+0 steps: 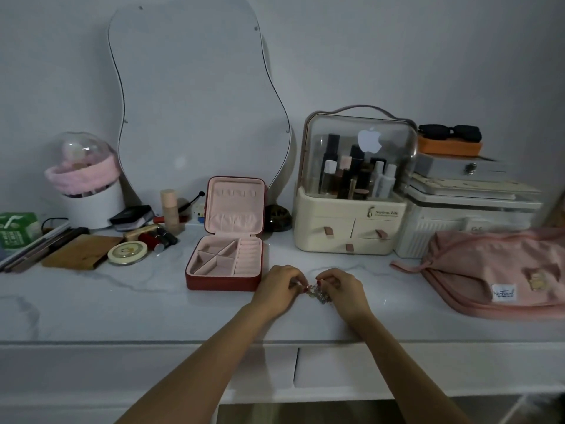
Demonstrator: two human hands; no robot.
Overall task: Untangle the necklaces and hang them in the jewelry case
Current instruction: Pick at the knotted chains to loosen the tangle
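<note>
Fingers (298,281) of both hands pinching necklaces (318,293)

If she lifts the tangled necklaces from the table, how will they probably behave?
The tangled necklaces look like thin chains bunched between the left hand and right hand, so they would probably hang limp, weigh little, and likely snag on each other.

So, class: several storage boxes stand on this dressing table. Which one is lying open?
The red jewelry case with the pink lining, just left of the hands: its lid stands upright. The cream cosmetics organizer has its drawers shut.
</note>
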